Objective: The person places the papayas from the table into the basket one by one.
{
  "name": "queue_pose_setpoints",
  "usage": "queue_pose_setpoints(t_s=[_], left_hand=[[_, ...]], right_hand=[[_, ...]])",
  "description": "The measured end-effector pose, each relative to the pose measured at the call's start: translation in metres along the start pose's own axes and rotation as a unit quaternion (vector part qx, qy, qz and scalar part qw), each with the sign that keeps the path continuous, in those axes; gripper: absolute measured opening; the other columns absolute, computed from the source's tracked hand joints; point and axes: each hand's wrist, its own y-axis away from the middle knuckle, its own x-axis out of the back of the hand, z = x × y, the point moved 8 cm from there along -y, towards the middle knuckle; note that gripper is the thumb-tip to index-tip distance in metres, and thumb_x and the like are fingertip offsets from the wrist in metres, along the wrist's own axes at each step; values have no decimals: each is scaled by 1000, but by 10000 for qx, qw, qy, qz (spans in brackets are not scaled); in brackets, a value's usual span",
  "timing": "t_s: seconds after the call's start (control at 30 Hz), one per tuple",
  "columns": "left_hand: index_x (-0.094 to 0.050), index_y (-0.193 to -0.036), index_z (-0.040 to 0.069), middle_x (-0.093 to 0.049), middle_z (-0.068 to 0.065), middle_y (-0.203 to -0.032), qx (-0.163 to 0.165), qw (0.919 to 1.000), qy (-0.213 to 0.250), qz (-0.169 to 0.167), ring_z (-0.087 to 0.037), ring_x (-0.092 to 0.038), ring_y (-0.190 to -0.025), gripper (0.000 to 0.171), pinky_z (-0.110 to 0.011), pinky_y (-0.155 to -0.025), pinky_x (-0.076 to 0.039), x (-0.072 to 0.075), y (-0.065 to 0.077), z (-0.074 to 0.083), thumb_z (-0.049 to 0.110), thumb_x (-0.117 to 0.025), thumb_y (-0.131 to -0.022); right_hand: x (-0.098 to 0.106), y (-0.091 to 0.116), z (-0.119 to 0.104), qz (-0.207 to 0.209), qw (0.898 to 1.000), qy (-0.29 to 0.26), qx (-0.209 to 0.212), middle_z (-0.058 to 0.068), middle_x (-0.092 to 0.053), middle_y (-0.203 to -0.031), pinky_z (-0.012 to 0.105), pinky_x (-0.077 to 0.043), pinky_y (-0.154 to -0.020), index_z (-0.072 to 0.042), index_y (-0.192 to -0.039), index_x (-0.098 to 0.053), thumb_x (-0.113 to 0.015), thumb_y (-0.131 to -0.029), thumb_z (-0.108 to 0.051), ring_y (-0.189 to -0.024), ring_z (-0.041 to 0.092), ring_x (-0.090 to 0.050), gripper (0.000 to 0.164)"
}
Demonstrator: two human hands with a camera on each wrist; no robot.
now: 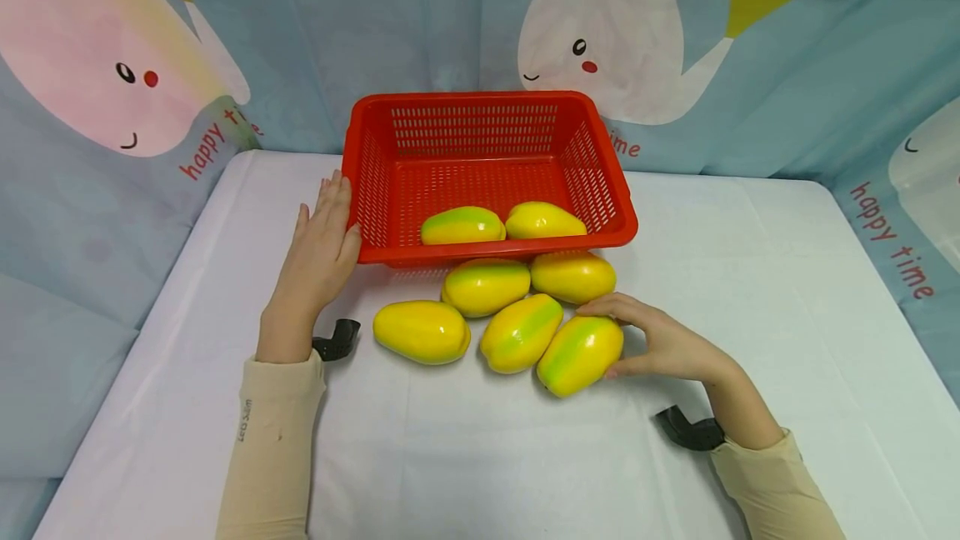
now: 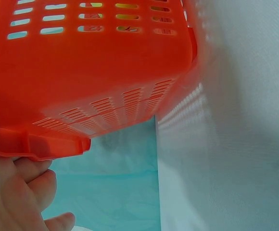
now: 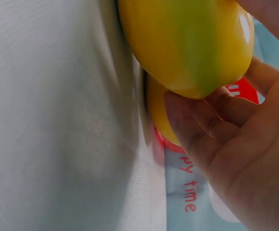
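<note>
Gripping the front-right fruit (image 1: 581, 355) on the worktop (image 1: 480, 457): right hand (image 1: 663, 342), fingers curled round it. Left hand (image 1: 318, 248), fingers straight, touches left side of red basket (image 1: 420, 255). Two fruits (image 1: 462, 225) inside, four others (image 1: 521, 334) outside.

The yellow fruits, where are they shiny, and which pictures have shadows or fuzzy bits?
Head view: small white glints on the yellow fruits; left wrist view: soft shadow on the white cloth beside the red basket, blue curtain looking fuzzy; right wrist view: a bright glint on the right edge of the nearest fruit, and a wide grey shadow on the cloth.
</note>
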Motion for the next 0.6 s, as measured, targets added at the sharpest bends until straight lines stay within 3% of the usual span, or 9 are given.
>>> queue_pose_setpoints(t_s=[0.4,0.6], left_hand=[[-11,-150,1,-8,-11,-157,-19,10000,-9,10,-25,-4,-144,59,-52,-113,-1,0,0,0,24,-29,-98],[-11,-150,1,-8,-11,-157,-19,10000,2,15,-24,-4,-144,59,-52,-113,-1,0,0,0,24,-28,-98]], right_hand=[[-3,3,4,-115,9990,289,-330,-4,-49,-134,31,-36,-102,-20,-133,-51,-81,-74,-30,-123,14,-44,67],[-5,1,5,-222,9992,204,-267,-1,-49,-135,23,-31,-104,-14,-135,-48,-79,-75,-32,-124,15,-43,70]])
